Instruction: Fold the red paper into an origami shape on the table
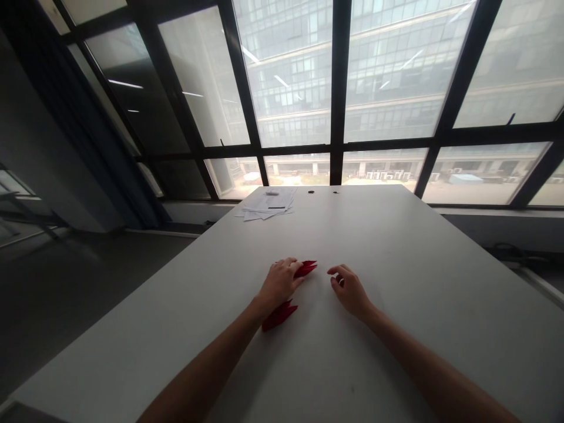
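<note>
The left hand lies flat on a red folded paper and presses it to the white table. The fingers are stretched out, not closed around the paper. Pointed red tips come out from under the hand at both ends: some past the fingertips, some near the wrist. The right hand is just beside, to the right, and holds nothing; its fingers are loosely curled and it rests on the table, apart from the paper. At the far edge of the table, near the window, lies a stack of white sheets.
</note>
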The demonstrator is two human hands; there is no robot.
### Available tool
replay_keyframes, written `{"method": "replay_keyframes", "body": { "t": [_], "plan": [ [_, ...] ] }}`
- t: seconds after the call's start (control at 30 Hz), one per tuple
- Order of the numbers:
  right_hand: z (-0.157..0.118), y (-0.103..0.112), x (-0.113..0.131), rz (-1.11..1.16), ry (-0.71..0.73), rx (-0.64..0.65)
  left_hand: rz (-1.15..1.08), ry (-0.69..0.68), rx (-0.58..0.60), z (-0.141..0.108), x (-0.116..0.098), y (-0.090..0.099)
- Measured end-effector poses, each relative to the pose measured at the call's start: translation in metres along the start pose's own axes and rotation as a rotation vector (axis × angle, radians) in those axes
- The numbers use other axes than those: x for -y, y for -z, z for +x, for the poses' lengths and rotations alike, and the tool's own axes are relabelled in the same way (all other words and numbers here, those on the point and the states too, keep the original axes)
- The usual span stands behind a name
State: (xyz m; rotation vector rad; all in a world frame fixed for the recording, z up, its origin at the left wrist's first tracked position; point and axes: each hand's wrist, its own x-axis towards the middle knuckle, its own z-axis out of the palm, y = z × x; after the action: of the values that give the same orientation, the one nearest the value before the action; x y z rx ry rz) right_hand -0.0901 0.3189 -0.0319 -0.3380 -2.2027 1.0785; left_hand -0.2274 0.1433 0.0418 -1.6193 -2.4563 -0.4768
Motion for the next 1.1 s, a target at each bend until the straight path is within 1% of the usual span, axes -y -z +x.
{"method": "replay_keyframes", "body": {
  "t": [0.07, 0.13, 0.2, 0.3, 0.4, 0.5, 0.63, 0.73, 0.77, 0.8, 0.87, 0.93, 1.0, 1.1],
  "plan": [
    [-0.001, 0.001, 0.000, 0.002, 0.001, -0.001, -0.005, -0.001, -0.118, -0.007, -0.013, 0.003],
    [-0.001, 0.001, -0.001, 0.003, -0.001, -0.001, -0.014, -0.043, -0.176, -0.017, -0.021, 0.003],
    [-0.001, 0.001, -0.001, 0.004, -0.001, 0.003, -0.003, -0.069, -0.175, -0.025, -0.022, -0.001],
    [-0.001, 0.001, -0.001, 0.009, 0.001, 0.014, 0.021, -0.076, -0.132, -0.028, -0.008, -0.010],
    [-0.001, 0.000, 0.000, 0.020, 0.000, 0.019, 0.033, -0.056, -0.089, -0.020, 0.008, -0.012],
    [-0.001, 0.000, 0.001, 0.044, -0.011, 0.016, 0.044, 0.020, -0.038, -0.003, 0.009, -0.009],
    [0.000, 0.000, 0.001, 0.100, -0.039, 0.006, 0.019, 0.133, 0.037, 0.021, -0.010, -0.013],
    [0.003, 0.004, 0.001, 0.171, -0.087, -0.027, -0.042, 0.155, 0.024, 0.033, -0.032, -0.018],
    [0.005, 0.006, 0.001, 0.203, -0.108, -0.037, -0.119, 0.141, 0.009, 0.035, -0.039, -0.020],
    [0.006, 0.008, 0.002, 0.241, -0.127, -0.042, -0.251, 0.122, -0.006, 0.036, -0.046, -0.022],
    [0.008, 0.014, 0.003, 0.324, -0.155, -0.026, -0.724, 0.126, -0.014, 0.036, -0.059, -0.028],
    [0.008, 0.019, 0.005, 0.399, -0.166, 0.001, -1.147, 0.200, -0.006, 0.035, -0.069, -0.037],
    [0.007, 0.022, 0.008, 0.453, -0.176, 0.000, -1.359, 0.249, -0.030, 0.034, -0.073, -0.048],
    [0.006, 0.023, 0.010, 0.500, -0.200, -0.031, -1.454, 0.219, -0.108, 0.034, -0.070, -0.062]
  ]
}}
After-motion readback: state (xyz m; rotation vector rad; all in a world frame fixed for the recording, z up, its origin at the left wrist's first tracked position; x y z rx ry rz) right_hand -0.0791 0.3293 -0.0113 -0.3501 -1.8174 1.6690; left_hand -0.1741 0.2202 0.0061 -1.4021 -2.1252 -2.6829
